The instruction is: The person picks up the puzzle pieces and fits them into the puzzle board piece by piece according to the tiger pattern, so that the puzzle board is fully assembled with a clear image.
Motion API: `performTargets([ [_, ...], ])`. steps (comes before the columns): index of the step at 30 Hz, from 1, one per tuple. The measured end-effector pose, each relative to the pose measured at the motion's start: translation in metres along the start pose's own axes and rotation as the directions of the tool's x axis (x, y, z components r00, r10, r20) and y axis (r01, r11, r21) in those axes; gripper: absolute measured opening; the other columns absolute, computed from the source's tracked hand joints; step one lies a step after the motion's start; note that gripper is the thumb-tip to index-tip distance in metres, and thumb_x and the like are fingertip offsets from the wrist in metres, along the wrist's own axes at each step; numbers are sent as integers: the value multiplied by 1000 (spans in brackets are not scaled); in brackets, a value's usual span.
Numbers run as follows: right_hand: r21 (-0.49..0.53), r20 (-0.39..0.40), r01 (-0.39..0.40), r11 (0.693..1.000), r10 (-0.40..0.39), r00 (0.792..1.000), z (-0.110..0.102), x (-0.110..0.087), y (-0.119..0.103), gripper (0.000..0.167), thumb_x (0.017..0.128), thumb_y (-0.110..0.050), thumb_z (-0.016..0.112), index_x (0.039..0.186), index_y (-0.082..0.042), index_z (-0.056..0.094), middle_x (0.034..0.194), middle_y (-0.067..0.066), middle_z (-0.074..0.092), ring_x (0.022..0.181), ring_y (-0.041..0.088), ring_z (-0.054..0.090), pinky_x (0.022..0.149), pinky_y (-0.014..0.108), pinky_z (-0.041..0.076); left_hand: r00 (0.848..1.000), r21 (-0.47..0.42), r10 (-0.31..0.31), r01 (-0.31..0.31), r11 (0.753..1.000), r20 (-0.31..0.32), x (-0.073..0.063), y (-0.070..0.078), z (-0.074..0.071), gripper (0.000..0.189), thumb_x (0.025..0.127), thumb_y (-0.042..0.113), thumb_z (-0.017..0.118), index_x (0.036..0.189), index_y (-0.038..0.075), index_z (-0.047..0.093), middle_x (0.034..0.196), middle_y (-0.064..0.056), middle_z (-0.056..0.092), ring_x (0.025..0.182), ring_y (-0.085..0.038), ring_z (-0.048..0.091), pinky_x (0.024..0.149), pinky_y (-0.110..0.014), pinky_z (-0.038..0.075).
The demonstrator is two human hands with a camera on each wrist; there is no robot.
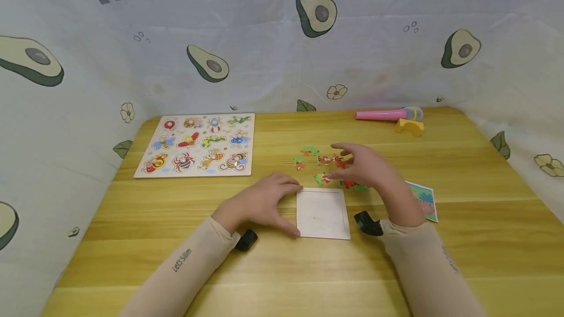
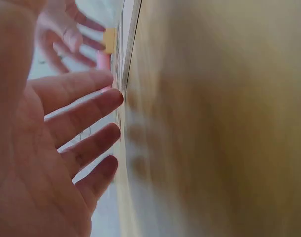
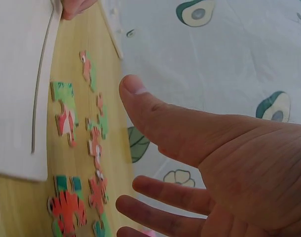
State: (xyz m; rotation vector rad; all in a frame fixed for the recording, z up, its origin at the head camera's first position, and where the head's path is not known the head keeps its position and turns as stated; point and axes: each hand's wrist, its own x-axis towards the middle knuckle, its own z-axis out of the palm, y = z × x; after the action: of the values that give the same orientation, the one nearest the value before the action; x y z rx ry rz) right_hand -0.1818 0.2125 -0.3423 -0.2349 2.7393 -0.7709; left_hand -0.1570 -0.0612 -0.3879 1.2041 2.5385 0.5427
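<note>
Thin wooden jigsaw pieces printed in red, orange and green (image 1: 324,161) lie loosely scattered on the yellow wood-grain table (image 1: 282,278), just beyond the far edge of a flat, white, roughly square board with a shallow rim (image 1: 323,214). The spread runs mostly left to right, and the right hand (image 1: 363,163) is the nearer one, poised over its right-hand end. That hand's thumb and fingers stand well apart, with nothing between them in the right wrist view. The left hand (image 1: 264,202) is beside the board's left edge, fingers extended, thumb and forefinger spread to its near and far corners without gripping it. Being almost square, the board shows no clear long axis; it sits between the hands, nearer the left
</note>
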Motion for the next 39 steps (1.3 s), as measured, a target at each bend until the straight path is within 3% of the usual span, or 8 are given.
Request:
performTargets([
  [8,53,13,27,998,-28,1000,7,15,-8,72,88,-32,81,148,-8,49,136,23,55,119,40,56,91,53,49,1000,70,3,-3,998,3,2,3,4,102,70,68,81,149,12,49,148,-1,45,138,-20,34,114,-37,27],
  [18,39,16,59,998,-60,998,20,25,-7,63,89,-29,80,142,-7,56,127,21,62,120,41,56,91,52,50,1000,139,8,-5,990,-21,5,7,4,102,70,77,74,146,11,53,144,0,49,136,-21,37,115,-37,25],
  [25,25,33,67,997,-68,997,23,32,-13,60,90,-28,79,141,-7,57,126,19,62,116,38,59,90,49,50,998,176,-52,55,983,-26,-2,2,-3,102,69,76,76,144,10,55,145,-1,49,136,-22,37,115,-35,25],
  [32,-9,49,74,997,-74,996,26,42,-20,55,90,-29,78,139,-9,61,122,16,64,108,32,60,87,45,50,996,159,-87,88,983,-19,-9,-11,-9,101,66,75,79,143,13,57,143,1,51,136,-20,37,114,-35,26],
  [39,-26,77,81,996,-79,994,29,51,-30,52,90,-29,78,135,-7,64,114,14,66,98,28,61,83,43,51,996,131,-85,87,988,-22,-9,-16,-8,101,66,74,79,142,13,56,143,2,51,136,-19,36,115,-35,24],
])
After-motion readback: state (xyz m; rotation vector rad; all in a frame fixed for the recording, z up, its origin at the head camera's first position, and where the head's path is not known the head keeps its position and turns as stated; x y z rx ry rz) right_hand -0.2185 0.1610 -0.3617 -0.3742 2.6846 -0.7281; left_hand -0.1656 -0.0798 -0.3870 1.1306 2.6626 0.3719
